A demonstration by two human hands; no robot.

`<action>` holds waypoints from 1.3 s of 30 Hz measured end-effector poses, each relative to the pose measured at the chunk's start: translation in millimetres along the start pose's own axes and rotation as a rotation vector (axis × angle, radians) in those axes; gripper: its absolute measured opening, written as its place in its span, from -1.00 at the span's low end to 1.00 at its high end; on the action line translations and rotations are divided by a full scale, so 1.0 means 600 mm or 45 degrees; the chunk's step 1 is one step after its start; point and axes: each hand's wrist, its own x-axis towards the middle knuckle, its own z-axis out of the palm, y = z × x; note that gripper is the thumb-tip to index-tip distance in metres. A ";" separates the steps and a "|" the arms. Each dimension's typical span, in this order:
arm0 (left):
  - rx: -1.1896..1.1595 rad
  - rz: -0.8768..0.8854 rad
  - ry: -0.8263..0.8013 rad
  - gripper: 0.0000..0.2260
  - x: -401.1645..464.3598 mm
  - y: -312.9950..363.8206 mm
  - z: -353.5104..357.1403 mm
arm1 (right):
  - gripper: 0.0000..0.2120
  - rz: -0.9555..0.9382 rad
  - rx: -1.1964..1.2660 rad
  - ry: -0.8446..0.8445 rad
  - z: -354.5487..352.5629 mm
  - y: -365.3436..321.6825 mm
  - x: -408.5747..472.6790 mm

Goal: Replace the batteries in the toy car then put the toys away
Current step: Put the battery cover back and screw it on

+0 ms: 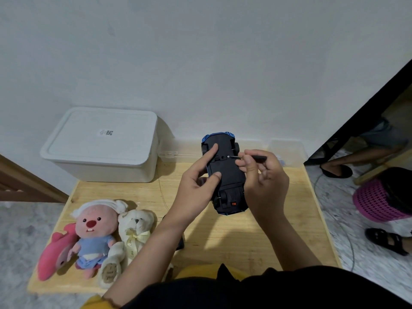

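Our left hand (198,186) grips the upturned toy car (225,175) above the tabletop (223,237). Our right hand (265,181) pinches a screwdriver (252,157), its tip at a screw.

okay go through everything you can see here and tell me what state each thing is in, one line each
toy car: upside down, held off the table
screwdriver: tip at the underside screw
left hand: grips the car
right hand: pinches the screwdriver
white storage box: lid on
three plush toys: lying on the table, not put away
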 end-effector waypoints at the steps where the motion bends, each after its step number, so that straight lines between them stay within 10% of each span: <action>1: -0.002 0.000 -0.001 -0.52 0.000 0.000 0.000 | -0.89 0.000 -0.005 -0.003 0.000 0.001 -0.001; 22: 0.100 0.054 -0.013 -0.51 0.011 -0.017 -0.016 | -0.92 -0.138 0.015 -0.278 -0.002 0.004 0.047; 32: 0.056 -0.021 -0.030 -0.51 0.009 -0.018 -0.011 | -0.79 -0.588 -0.144 -0.088 0.005 0.012 0.046; 39: 0.029 -0.019 -0.029 -0.50 0.009 -0.018 -0.010 | -0.77 -0.250 0.140 0.019 -0.002 -0.005 0.049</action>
